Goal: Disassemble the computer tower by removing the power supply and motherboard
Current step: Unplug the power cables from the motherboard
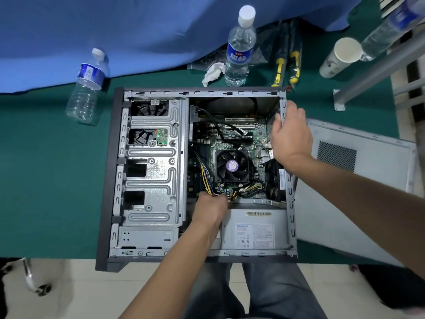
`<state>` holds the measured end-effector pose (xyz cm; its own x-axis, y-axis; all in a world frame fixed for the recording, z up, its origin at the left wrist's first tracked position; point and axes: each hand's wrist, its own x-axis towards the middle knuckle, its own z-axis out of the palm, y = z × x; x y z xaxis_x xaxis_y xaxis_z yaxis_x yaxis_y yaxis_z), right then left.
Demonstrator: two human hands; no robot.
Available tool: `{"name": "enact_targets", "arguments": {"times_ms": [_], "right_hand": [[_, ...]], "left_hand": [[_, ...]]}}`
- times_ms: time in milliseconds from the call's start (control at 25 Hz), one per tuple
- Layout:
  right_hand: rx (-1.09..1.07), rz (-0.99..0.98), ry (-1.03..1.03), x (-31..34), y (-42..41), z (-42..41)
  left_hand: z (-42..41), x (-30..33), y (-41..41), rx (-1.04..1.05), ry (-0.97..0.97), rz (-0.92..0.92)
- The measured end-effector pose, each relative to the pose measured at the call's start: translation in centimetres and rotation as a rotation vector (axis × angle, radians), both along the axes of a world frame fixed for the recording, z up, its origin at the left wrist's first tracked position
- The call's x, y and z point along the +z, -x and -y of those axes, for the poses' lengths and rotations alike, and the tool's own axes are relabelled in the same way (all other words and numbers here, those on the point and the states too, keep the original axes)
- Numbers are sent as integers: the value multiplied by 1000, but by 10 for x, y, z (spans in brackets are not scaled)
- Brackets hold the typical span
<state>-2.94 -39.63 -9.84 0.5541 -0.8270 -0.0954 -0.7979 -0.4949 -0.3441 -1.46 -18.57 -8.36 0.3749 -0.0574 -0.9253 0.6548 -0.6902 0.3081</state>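
We steady the open grey steel computer tower (151,171) with our right hand (290,137) clamped on its three-o'clock rim, so our left hand (210,209) can pinch the yellow-and-black cable bundle (208,184) above the six-o'clock silver box-shaped power supply (254,229); the green motherboard (232,143) sits central.

The open grey computer tower (151,143) shows dull stamped sheet metal. The green desk (46,180) looks covered in matt cloth. At upper centre, a clear water bottle (240,44) is glossy plastic; the white cup (340,57) at upper right looks like matt paper.
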Motion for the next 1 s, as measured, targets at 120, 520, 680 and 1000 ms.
{"name": "enact_targets", "arguments": {"times_ms": [120, 520, 680, 1000], "right_hand": [[-3, 9, -4, 0, 1, 0], [-5, 7, -3, 2, 2, 0], [-11, 2, -5, 3, 1, 1], [-13, 5, -11, 3, 2, 0]], "left_hand": [[2, 7, -5, -210, -43, 178], [41, -21, -44, -347, -158, 591], [36, -35, -48, -177, -123, 535], [24, -21, -39, -930, -540, 558]]}}
